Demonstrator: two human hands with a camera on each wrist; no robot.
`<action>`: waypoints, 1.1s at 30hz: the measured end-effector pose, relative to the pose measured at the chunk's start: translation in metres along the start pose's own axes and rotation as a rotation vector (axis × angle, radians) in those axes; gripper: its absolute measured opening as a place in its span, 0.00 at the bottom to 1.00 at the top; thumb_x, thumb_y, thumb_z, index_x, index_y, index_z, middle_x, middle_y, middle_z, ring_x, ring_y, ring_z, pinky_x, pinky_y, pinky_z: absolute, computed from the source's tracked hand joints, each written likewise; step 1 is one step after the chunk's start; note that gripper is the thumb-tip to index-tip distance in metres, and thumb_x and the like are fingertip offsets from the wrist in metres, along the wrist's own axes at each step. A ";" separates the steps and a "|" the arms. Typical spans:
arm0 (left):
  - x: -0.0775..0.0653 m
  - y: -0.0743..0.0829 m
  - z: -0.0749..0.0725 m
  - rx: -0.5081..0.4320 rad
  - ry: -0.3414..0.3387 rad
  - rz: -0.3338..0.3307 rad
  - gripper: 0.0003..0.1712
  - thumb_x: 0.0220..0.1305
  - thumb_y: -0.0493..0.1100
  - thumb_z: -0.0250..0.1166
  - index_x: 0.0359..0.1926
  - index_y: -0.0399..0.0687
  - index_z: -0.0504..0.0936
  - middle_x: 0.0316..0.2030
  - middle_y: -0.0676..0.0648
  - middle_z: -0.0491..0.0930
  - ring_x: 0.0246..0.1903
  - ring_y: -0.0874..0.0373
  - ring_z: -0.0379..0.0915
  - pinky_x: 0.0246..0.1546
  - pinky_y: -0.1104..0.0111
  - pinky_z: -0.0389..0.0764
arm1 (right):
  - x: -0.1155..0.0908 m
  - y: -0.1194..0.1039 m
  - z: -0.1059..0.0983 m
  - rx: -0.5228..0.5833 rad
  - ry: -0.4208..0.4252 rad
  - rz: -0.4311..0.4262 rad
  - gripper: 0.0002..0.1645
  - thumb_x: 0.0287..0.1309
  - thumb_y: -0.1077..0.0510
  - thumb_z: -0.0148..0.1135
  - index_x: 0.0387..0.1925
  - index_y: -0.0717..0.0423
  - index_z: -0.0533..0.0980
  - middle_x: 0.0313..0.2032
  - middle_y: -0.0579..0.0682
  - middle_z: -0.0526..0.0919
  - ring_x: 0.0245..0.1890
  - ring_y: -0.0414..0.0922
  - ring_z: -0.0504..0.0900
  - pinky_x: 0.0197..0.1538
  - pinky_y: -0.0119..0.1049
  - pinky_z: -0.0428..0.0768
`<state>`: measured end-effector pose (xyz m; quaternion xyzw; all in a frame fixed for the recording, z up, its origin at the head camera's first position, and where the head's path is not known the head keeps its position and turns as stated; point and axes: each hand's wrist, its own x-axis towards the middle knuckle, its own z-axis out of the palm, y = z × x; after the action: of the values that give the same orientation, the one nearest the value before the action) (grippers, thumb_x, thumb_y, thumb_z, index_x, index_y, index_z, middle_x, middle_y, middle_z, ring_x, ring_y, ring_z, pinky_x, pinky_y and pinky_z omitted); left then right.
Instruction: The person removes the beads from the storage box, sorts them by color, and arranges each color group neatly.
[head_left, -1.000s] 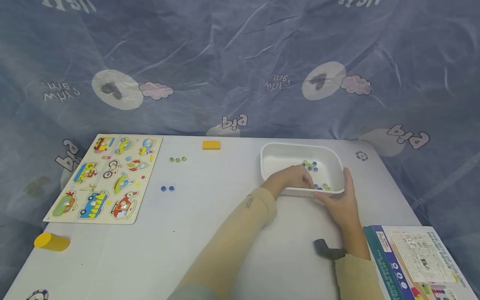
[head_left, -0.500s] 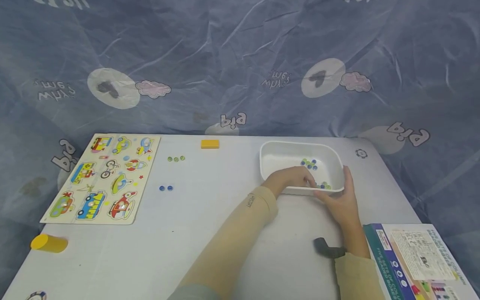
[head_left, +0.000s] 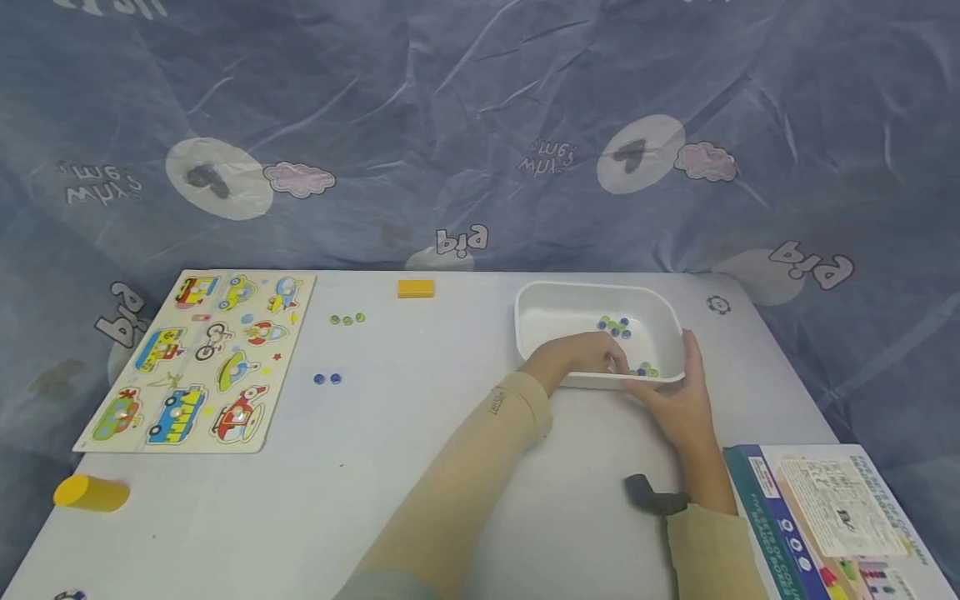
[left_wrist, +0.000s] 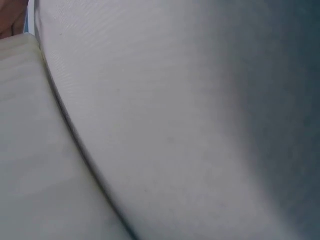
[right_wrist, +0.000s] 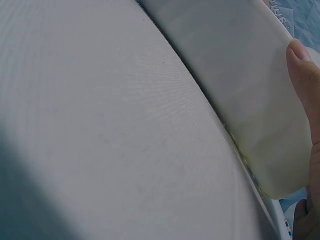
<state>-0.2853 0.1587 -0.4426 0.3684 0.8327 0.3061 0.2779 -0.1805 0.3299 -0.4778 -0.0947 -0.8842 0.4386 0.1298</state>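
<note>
A white rectangular tray (head_left: 543, 293) stands at the back right of the table, with small blue and green marbles (head_left: 615, 327) in two groups inside it. My left hand (head_left: 588, 352) reaches over its near wall, fingers bent down beside the nearer group of marbles (head_left: 647, 370). The fingertips are partly hidden, so whether they pinch a marble is unclear. My right hand (head_left: 682, 408) holds the tray's near right corner, thumb on the near rim and fingers along the right side. In the right wrist view, the thumb (right_wrist: 302, 75) lies against the tray wall (right_wrist: 240, 75).
Three green marbles (head_left: 347, 320) and two blue marbles (head_left: 327, 379) lie in rows on the table. A vehicle puzzle board (head_left: 202, 358), a yellow cylinder (head_left: 92, 493) and a yellow block (head_left: 416, 288) are further left or back. A boxed set (head_left: 832, 517) lies front right.
The head view has shifted slightly. Both hands keep nearly the same places at the tray, with only small finger movement by the left hand among the nearer marbles.
</note>
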 end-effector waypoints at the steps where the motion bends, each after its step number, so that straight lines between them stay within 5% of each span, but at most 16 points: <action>1: 0.000 0.000 0.000 0.000 -0.001 0.005 0.12 0.55 0.42 0.67 0.40 0.62 0.85 0.50 0.62 0.80 0.54 0.64 0.73 0.59 0.69 0.71 | 0.000 0.000 0.000 0.001 0.002 -0.001 0.71 0.38 0.44 0.77 0.71 0.23 0.34 0.74 0.36 0.42 0.75 0.47 0.45 0.73 0.54 0.47; 10: -0.001 0.003 -0.001 0.002 -0.013 0.005 0.17 0.58 0.34 0.62 0.40 0.62 0.85 0.50 0.62 0.80 0.50 0.66 0.72 0.56 0.71 0.72 | -0.001 -0.001 0.000 -0.001 0.002 0.022 0.71 0.38 0.43 0.77 0.71 0.24 0.34 0.74 0.37 0.40 0.75 0.47 0.43 0.73 0.55 0.46; 19: -0.001 0.003 -0.001 0.019 0.023 0.070 0.09 0.68 0.42 0.56 0.43 0.57 0.81 0.48 0.58 0.78 0.49 0.67 0.71 0.54 0.76 0.69 | -0.001 -0.003 -0.002 0.024 -0.012 0.013 0.71 0.39 0.44 0.77 0.71 0.24 0.34 0.74 0.36 0.40 0.75 0.47 0.43 0.73 0.55 0.45; 29: -0.010 0.013 -0.007 -0.111 0.225 0.076 0.15 0.71 0.55 0.48 0.53 0.57 0.69 0.39 0.54 0.74 0.38 0.64 0.71 0.43 0.75 0.72 | 0.002 -0.001 -0.001 0.034 -0.018 -0.008 0.71 0.40 0.45 0.76 0.73 0.31 0.34 0.75 0.42 0.40 0.75 0.50 0.41 0.73 0.56 0.42; 33: -0.024 0.019 -0.016 -0.134 0.303 0.139 0.15 0.72 0.54 0.48 0.53 0.55 0.68 0.32 0.52 0.70 0.31 0.63 0.67 0.35 0.76 0.70 | 0.002 -0.001 -0.003 0.022 -0.016 0.004 0.71 0.40 0.44 0.76 0.73 0.32 0.34 0.75 0.42 0.39 0.75 0.50 0.41 0.73 0.56 0.42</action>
<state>-0.2740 0.1452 -0.4126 0.3557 0.8152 0.4313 0.1513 -0.1816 0.3322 -0.4752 -0.0914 -0.8802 0.4493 0.1230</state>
